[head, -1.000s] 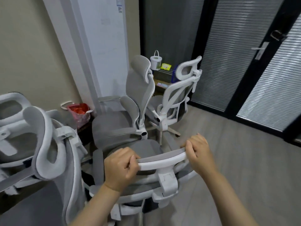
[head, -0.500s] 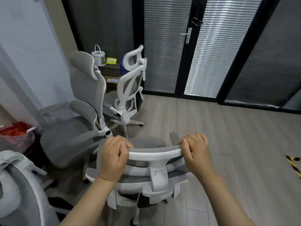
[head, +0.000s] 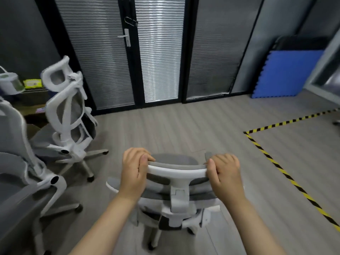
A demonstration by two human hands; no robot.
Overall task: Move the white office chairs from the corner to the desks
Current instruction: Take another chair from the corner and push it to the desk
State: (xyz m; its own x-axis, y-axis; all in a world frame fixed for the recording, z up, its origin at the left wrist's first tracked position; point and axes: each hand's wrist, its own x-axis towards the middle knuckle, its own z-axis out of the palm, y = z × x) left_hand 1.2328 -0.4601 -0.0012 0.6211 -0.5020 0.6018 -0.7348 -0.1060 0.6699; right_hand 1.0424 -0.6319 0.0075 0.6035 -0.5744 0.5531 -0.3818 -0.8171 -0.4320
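— Down in front of me, low in the head view, where are your hands exactly?

— Both are on the headrest (head: pixel 176 169) of the white office chair (head: pixel 176 201) I stand behind. My left hand (head: pixel 134 172) grips the left end of its white bar, fingers (head: pixel 135 153) curled over the top edge toward the grey padding, thumb (head: pixel 145 161) lying along the near side. My right hand (head: pixel 225 176) grips the right end the same way, knuckles up, thumb (head: pixel 211 167) pressed against the bar's tip.

— And the arms?

— Both forearms reach forward and slightly inward from the bottom of the view, bare, wrists fairly straight. The two hands sit apart, with the bar's middle and its bracket (head: pixel 179 197) showing between them.

— Where does that chair stand?

— On the grey plank floor (head: pixel 184 129), its back facing me, the seat mostly hidden beneath the backrest. One caster (head: pixel 151 246) shows low down, blurred. It is well apart from the glass door (head: pixel 128 52) with blinds ahead.

— Anything beside it?

— To my left stand two more chairs: another white chair (head: pixel 68 111) with an open mesh back near the wall, and a grey-backed chair (head: pixel 16 162) closer, at the view's edge. Behind them a white tub (head: pixel 10 83) sits on a dark shelf. Off to the right, yellow-and-black tape (head: pixel 276 162) marks a corner on the floor, and blue foam mats (head: pixel 287 74) lean against the far wall.
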